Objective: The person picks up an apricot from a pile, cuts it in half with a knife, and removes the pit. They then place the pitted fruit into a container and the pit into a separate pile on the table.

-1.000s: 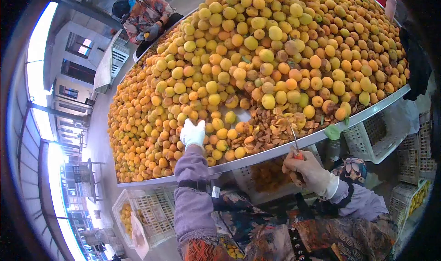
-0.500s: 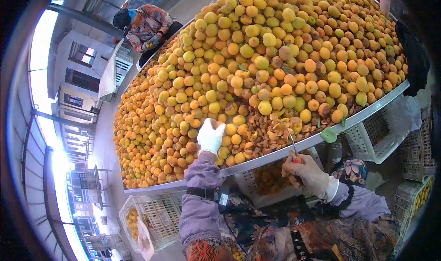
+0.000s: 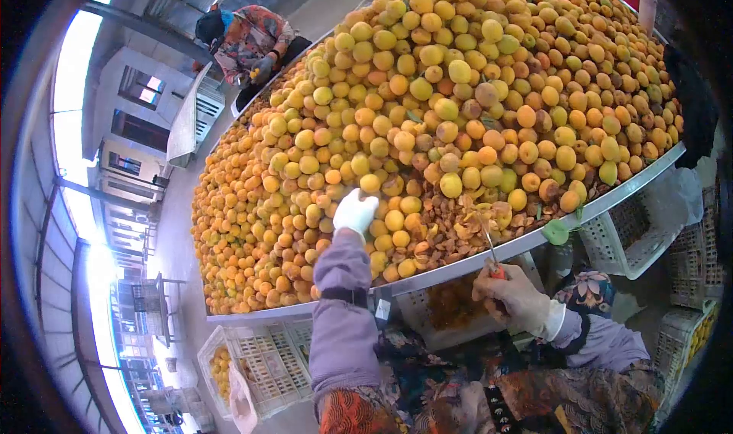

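Note:
My left hand (image 3: 355, 212), in a white glove, reaches into a large heap of apricots (image 3: 305, 161). Its fingers close at the lower side of a yellow apricot (image 3: 369, 183); the fingertips are partly hidden. In my gloved right hand (image 3: 519, 300) is a small knife (image 3: 491, 247) with an orange-red handle and a thin metal blade pointing up over the rim. Beneath the blade lie brown, torn apricot pieces (image 3: 450, 224) among whole fruit.
The heap rests on a metal-rimmed table (image 3: 435, 279). Crates stand below: one with brown scraps (image 3: 416, 312), a white one (image 3: 611, 243) at right, others (image 3: 267, 361) at left. A green leaf (image 3: 556, 232) hangs on the rim. Another person (image 3: 248, 41) works across the heap.
My left hand has moved slightly up and right, to the yellow apricot. The orange-brown bit seen at its fingers earlier no longer shows. My right hand keeps the knife, a little lower.

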A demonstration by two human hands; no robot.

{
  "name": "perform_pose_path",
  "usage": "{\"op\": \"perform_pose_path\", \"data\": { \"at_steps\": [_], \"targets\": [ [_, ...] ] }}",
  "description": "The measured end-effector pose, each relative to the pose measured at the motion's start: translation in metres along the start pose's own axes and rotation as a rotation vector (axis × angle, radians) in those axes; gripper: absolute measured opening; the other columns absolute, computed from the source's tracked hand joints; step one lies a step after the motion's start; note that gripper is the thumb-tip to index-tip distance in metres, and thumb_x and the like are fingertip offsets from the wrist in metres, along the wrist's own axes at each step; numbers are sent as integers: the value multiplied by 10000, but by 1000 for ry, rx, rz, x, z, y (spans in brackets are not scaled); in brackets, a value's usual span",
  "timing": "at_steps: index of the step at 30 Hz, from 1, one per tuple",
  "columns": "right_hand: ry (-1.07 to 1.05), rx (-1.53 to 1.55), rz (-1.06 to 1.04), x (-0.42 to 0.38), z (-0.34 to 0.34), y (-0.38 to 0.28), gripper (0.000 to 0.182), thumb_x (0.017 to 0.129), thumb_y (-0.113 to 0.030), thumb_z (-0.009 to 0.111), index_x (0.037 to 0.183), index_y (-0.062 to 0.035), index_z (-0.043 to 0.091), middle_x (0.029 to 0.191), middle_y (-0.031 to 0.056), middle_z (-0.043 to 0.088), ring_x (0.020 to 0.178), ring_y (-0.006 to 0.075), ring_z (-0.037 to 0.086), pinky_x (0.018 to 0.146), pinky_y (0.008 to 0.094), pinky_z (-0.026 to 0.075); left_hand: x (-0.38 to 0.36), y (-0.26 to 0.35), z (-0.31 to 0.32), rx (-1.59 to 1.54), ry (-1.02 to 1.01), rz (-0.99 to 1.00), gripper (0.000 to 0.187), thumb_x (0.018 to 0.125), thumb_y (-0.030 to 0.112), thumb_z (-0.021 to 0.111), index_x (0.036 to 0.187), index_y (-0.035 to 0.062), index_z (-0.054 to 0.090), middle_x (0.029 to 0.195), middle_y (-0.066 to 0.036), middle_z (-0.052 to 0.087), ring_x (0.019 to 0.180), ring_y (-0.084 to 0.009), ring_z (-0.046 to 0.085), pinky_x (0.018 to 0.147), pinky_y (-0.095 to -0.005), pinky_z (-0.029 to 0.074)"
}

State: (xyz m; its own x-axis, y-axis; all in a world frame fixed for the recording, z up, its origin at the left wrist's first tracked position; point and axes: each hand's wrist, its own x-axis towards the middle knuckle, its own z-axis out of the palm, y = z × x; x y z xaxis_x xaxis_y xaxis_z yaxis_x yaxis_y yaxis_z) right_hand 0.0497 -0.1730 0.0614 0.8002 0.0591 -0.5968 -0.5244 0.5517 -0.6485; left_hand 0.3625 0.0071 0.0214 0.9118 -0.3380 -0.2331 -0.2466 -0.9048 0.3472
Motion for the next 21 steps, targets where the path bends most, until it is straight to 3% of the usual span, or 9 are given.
{"op": "perform_pose_path", "data": {
  "at_steps": [6, 8, 10, 12, 14, 18, 19, 20, 21],
  "targets": [
    [-1, 61, -31, 7, 5, 14, 125, 847, -198, 590, 831, -77, 564, 711, 10, 574, 495, 75, 471, 372, 222, 365, 2, -8, 13, 99, 197, 105, 532, 724, 472, 593, 1083, 80, 609, 1009, -154, 625, 972, -312, 585, 841, -379, 452],
    [33, 34, -25, 9, 10, 9, 135, 847, -181, 586, 795, -67, 536, 678, 38, 565, 461, 89, 470, 361, 227, 352, 16, 2, 8, 19, -40, 5, 517, 719, 473, 608, 1043, 71, 636, 995, -160, 640, 964, -308, 598, 844, -375, 459],
    [14, 37, -45, 9, 10, 9, 131, 847, -181, 585, 799, -69, 538, 683, 38, 567, 466, 90, 472, 363, 227, 354, 19, 7, 13, -11, 11, 19, 505, 712, 481, 616, 981, 55, 657, 983, -162, 649, 956, -305, 607, 842, -375, 462],
    [-12, 47, -56, 10, 9, 8, 126, 847, -180, 585, 802, -71, 539, 687, 38, 569, 471, 91, 475, 366, 227, 356, 16, 11, 20, 123, 124, 2, 445, 689, 405, 683, 952, 48, 652, 869, -118, 666, 828, -225, 627, 752, -336, 467],
    [23, 32, -20, 8, 3, 7, 129, 849, -178, 580, 793, -70, 537, 686, 41, 571, 462, 96, 472, 370, 227, 357, 8, 4, 17, 106, 84, 27, 428, 714, 347, 678, 1002, 34, 633, 912, -113, 655, 857, -204, 612, 749, -323, 472],
    [-4, 88, -49, 6, -8, 9, 138, 849, -192, 597, 827, -62, 553, 715, 27, 575, 481, 85, 475, 359, 227, 357, -30, -13, -5, -822, 173, 317, 397, 846, 314, 601, 1075, -10, 585, 1003, -110, 607, 912, -164, 563, 791, -279, 449],
    [0, 116, -69, 6, -8, 11, 133, 850, -187, 594, 824, -65, 549, 723, 32, 577, 485, 87, 479, 360, 229, 363, -28, -23, -13, -1126, 84, 270, 269, 884, 240, 552, 1084, 63, 584, 1030, -85, 602, 958, -220, 573, 856, -375, 466],
    [4, 144, -88, 7, -8, 12, 129, 852, -183, 591, 820, -67, 545, 731, 37, 579, 488, 88, 482, 360, 232, 369, -35, -36, -21, -1864, -219, 196, 281, 879, 246, 560, 1119, 101, 567, 1077, -86, 587, 993, -232, 555, 879, -433, 466],
    [2, 145, -85, 6, -7, 10, 129, 852, -183, 591, 820, -67, 545, 731, 37, 579, 488, 88, 482, 360, 232, 369, -46, -26, -37, -1902, -185, 180, 293, 874, 262, 567, 1121, 105, 566, 1077, -86, 587, 1001, -240, 547, 880, -453, 468]
  ]
}}
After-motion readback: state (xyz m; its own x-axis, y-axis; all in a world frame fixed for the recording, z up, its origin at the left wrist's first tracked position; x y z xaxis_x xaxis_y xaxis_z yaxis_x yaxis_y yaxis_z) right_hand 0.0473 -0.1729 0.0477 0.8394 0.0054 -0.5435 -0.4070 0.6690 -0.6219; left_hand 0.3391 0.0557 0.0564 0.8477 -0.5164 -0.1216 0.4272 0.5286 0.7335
